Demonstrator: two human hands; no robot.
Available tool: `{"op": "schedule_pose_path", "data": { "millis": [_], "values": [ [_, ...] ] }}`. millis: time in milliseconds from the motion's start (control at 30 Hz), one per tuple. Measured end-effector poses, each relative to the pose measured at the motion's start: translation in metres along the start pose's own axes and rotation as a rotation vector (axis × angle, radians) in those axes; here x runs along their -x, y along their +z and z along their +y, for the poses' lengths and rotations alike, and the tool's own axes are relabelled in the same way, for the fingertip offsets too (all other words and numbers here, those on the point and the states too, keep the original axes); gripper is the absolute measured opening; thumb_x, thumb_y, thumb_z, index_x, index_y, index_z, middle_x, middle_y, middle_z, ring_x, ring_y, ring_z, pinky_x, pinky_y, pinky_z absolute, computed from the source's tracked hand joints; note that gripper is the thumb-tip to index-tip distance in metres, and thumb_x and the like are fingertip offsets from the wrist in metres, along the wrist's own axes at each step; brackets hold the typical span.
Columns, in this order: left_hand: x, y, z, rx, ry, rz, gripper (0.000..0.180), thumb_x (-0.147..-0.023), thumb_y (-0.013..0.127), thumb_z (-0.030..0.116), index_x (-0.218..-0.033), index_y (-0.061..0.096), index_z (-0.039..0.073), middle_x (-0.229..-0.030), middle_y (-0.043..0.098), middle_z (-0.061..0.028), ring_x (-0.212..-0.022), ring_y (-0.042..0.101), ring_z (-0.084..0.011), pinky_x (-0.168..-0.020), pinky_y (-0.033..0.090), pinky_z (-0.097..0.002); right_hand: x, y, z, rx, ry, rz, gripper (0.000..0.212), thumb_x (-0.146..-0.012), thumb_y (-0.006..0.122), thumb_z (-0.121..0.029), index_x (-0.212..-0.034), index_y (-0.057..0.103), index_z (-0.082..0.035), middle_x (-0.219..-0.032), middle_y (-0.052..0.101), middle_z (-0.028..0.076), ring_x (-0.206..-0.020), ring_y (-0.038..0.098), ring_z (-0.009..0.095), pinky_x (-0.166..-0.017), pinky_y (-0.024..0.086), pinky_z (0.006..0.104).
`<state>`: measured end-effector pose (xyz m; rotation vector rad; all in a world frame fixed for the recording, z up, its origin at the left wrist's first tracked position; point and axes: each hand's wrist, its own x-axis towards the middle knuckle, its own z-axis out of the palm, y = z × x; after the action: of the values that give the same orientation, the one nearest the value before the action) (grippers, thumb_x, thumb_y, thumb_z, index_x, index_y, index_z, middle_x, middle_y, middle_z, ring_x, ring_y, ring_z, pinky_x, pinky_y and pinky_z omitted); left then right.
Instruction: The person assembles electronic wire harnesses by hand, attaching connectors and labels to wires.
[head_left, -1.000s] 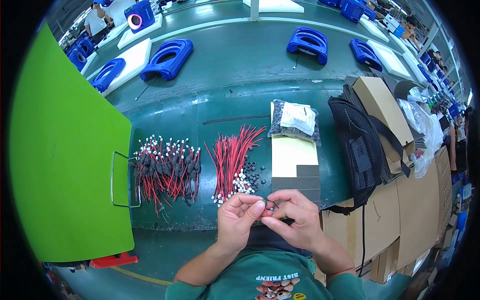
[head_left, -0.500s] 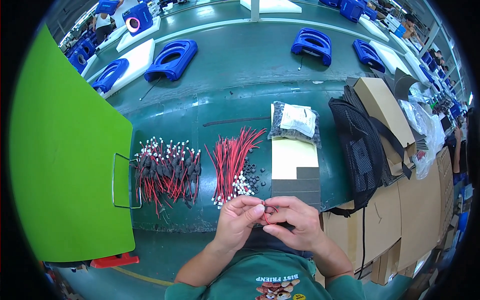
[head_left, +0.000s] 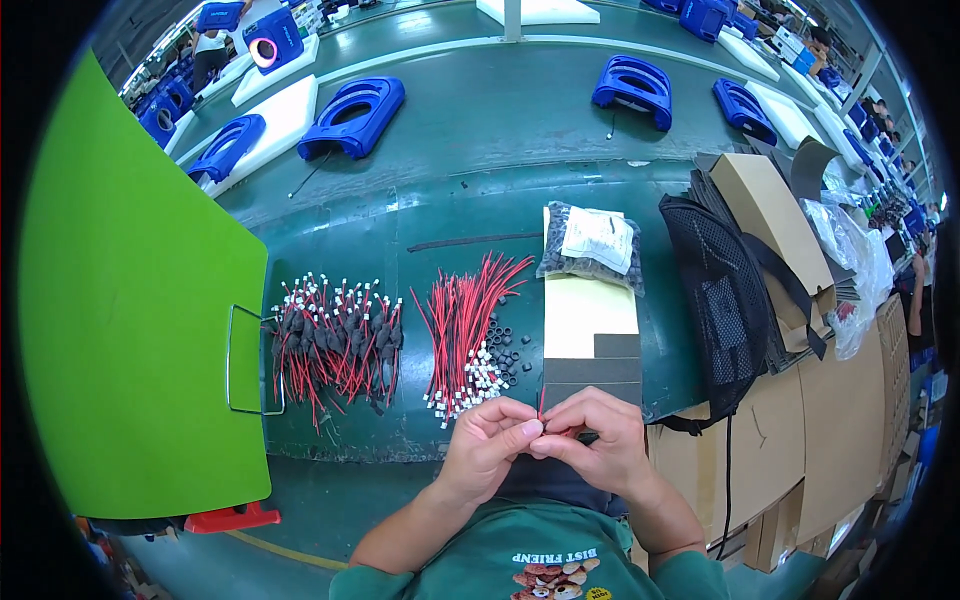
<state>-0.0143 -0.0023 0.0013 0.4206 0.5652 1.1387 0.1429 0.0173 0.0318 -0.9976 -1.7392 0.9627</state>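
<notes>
In front of my chest, my left hand point(head_left: 490, 448) and my right hand point(head_left: 602, 440) meet, both closed in a pinch on a thin red-and-black wire point(head_left: 541, 402). Its ends poke up between my fingertips; the rest is mostly hidden by my fingers. Just beyond my hands lies a bundle of red-and-black wires point(head_left: 458, 320) with white connectors at the near end. Small black rings point(head_left: 503, 340) are scattered along its right side. Farther left sits a pile of wires with dark lumps point(head_left: 338, 335) and white connectors.
A bag of black parts point(head_left: 590, 245) rests on a pale board with dark strips point(head_left: 592, 372). To the right are a black mesh bag point(head_left: 715, 310) and cardboard point(head_left: 840, 430). A green panel point(head_left: 150, 330) stands at left. Blue casings point(head_left: 353, 118) sit along the far belt.
The wire looped between my hands before; now its ends point upward and my fingertips are closer together. Blue casings on the far belt have shifted slightly right.
</notes>
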Motion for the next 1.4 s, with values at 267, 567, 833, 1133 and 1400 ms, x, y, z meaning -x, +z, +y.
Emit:
{"op": "schedule_pose_path", "data": {
  "millis": [267, 567, 833, 1133, 1400],
  "values": [
    [-0.002, 0.001, 0.0, -0.008, -0.005, 0.042, 0.01, -0.082, 0.058, 0.002, -0.091, 0.058, 0.0, -0.081, 0.063, -0.0101, -0.071, 0.061, -0.0138, -0.065, 0.051, -0.0247, -0.001, -0.002, 0.0, -0.037, -0.053, -0.023, 0.021, -0.066, 0.075, -0.006, -0.08, 0.06, -0.002, -0.08, 0.062, 0.009, -0.064, 0.06, 0.012, -0.057, 0.049, 0.0207],
    [-0.002, 0.006, 0.001, -0.104, -0.071, -0.098, 0.008, -0.081, 0.06, 0.002, -0.088, 0.06, -0.001, -0.081, 0.063, -0.0106, -0.067, 0.061, -0.0122, -0.061, 0.05, -0.0234, -0.003, -0.01, 0.0, -0.278, 0.211, -0.031, 0.011, -0.074, 0.063, 0.001, -0.084, 0.062, 0.002, -0.083, 0.06, 0.011, -0.07, 0.059, 0.012, -0.057, 0.047, 0.0218],
    [0.005, 0.006, 0.005, -0.227, -0.116, -0.15, 0.007, -0.08, 0.062, 0.004, -0.085, 0.061, -0.001, -0.078, 0.063, -0.0097, -0.064, 0.059, -0.0099, -0.056, 0.048, -0.02, 0.0, -0.012, 0.001, -0.442, 0.161, 0.229, 0.013, -0.079, 0.058, -0.001, -0.067, 0.053, 0.0, -0.073, 0.053, 0.006, -0.053, 0.046, 0.006, -0.046, 0.037, 0.0189],
    [0.007, 0.008, 0.007, -0.425, -0.135, -0.297, 0.015, -0.084, 0.06, 0.013, -0.089, 0.063, -0.001, -0.072, 0.061, -0.0041, -0.06, 0.053, -0.0046, -0.053, 0.044, -0.0167, 0.0, -0.001, -0.009, -1.002, 0.365, 0.043, 0.011, -0.089, 0.05, -0.01, -0.081, 0.047, -0.002, -0.06, 0.052, 0.005, -0.04, 0.038, 0.004, -0.036, 0.033, 0.017],
    [0.005, -0.008, 0.029, -0.497, -0.076, -0.199, 0.02, -0.088, 0.054, 0.015, -0.086, 0.063, -0.003, -0.069, 0.06, -0.0044, -0.056, 0.053, -0.0058, -0.052, 0.044, -0.0182, -0.009, -0.033, -0.073, -0.633, -0.21, 0.129, 0.008, -0.084, 0.051, -0.001, -0.076, 0.052, 0.0, -0.064, 0.057, 0.012, -0.041, 0.046, 0.01, -0.036, 0.034, 0.0205]
  ]
}}
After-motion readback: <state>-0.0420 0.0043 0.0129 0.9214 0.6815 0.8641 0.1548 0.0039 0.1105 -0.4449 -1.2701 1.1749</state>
